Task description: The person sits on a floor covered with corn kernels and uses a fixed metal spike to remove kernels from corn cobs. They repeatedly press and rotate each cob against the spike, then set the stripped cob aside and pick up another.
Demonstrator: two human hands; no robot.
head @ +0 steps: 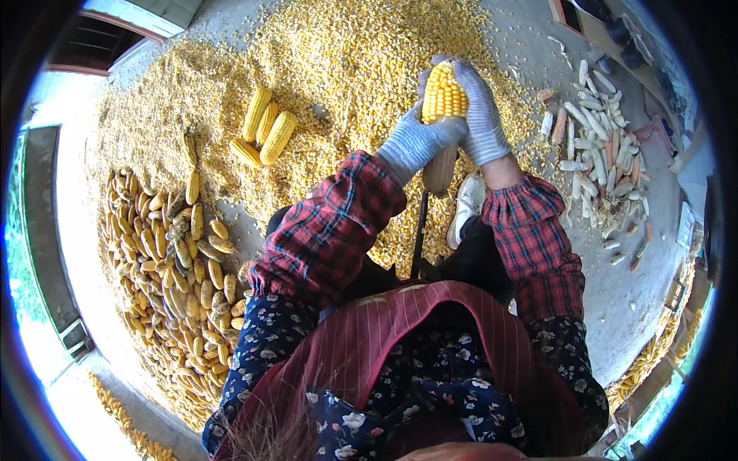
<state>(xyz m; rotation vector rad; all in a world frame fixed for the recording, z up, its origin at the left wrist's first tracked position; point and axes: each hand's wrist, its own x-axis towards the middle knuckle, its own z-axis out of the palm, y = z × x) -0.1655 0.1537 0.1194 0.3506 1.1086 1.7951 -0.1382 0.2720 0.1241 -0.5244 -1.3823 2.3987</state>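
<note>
Both hands wear pale grey knit gloves and meet around one yellow ear of corn [445, 95]. My left hand [424, 141] wraps its lower part, with the thumb across the front. My right hand [483, 112] grips the ear's right side and top. Directly beneath the hands is a brown, wood-like rounded piece [440, 172]; its upper end is hidden by the gloves. A dark narrow bar [421, 230] runs from it down between my legs. Loose corn kernels [357, 75] spread in a thick layer under and beyond my hands.
Several ears [268, 127] lie on the kernels to the left. A large heap of unshelled ears [179, 276] covers the floor at left. Bare cobs [602, 144] are piled at right on the concrete floor [605, 311]. My shoe [468, 204] rests among kernels.
</note>
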